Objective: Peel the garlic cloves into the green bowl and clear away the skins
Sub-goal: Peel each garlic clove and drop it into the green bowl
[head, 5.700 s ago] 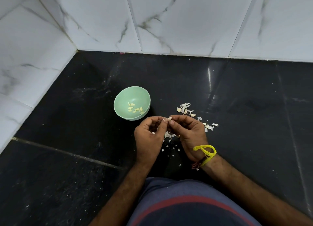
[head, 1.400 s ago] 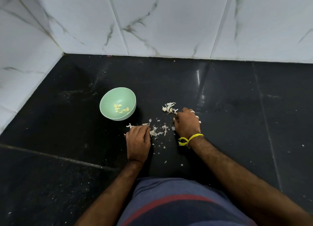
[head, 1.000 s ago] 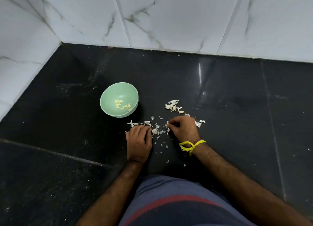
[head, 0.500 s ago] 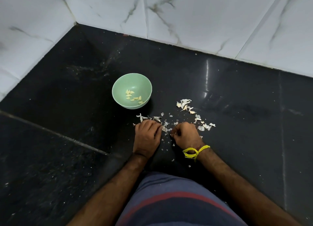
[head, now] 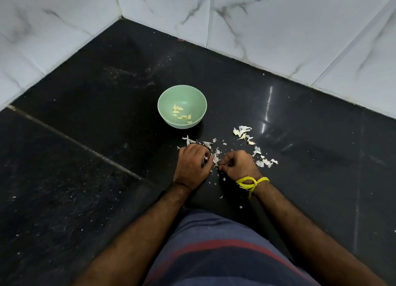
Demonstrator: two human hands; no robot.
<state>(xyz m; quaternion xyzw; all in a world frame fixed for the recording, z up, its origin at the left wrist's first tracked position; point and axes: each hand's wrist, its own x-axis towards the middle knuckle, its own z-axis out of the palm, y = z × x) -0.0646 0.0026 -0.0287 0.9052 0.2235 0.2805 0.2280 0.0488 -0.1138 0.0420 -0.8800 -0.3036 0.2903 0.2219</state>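
A: What is different from a few seconds ago?

B: Then both hands were raised near the small round pale-green plastic bowl (head: 182,106), working one clove between the fingertips. Now the left hand (head: 192,165) and the right hand (head: 240,164) are down on the glossy black stone floor (head: 107,135), knuckles up, among the scattered white papery garlic skins (head: 243,132). Over the last second they have drawn closer together, pulling loose flakes inward.

A: So what does that mean for the job?

B: I judge the peeling finished and the clearing begun. The peeled pale-yellow garlic cloves (head: 181,114) lie in the bottom of the bowl, which stands just beyond the left hand. Skins still lie in a clump right of the bowl, in a trail beside the right hand, and in flecks nearer the person's striped blue and red shirt (head: 225,253).

A: And the fingers?

B: The left hand's fingers are curled under, nearly closed, with white skin showing at the fingertips, so it seems to hold gathered flakes. The right hand, with a yellow thread band (head: 250,182) on its wrist, is curled tight too, thumb and forefinger pinching a pale flake at the gap between the hands. How much either palm hides I cannot tell.
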